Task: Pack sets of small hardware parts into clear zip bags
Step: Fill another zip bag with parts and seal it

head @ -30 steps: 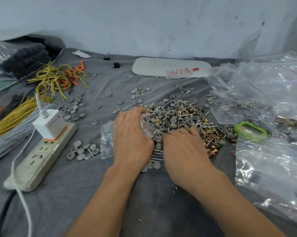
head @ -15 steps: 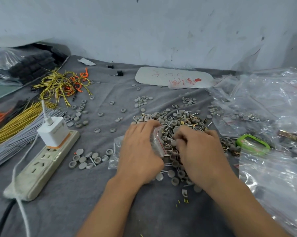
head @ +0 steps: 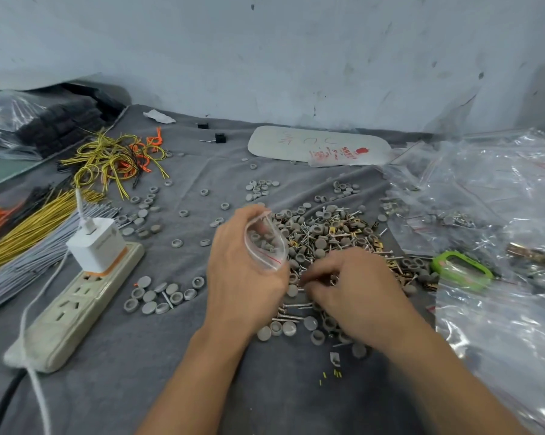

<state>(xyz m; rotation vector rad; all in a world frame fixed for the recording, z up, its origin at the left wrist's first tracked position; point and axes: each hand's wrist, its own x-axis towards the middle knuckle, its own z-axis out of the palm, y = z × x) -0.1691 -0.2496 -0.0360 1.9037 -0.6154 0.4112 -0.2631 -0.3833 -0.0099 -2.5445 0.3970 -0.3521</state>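
Left hand (head: pixel 246 277) grips a little clear zip bag (head: pixel 266 243), mouth held open right at the edge of the big parts pile (head: pixel 327 233), a few grey caps inside. Right hand (head: pixel 362 290) is down in the pile, fingers curled, too blurry to tell if it's got anything. Power strip (head: pixel 76 302) with a white charger (head: pixel 97 243) sits off left, and a heap of clear bags (head: pixel 500 199) crowds the right.

The left hand (head: pixel 246 271) has lifted the zip bag (head: pixel 266 243) off the table, and its mouth now gapes between thumb and fingers (head: pixel 249 215). The right hand (head: pixel 355 290) has drawn back, with its fingers down in the near edge of the parts pile (head: pixel 324 233).
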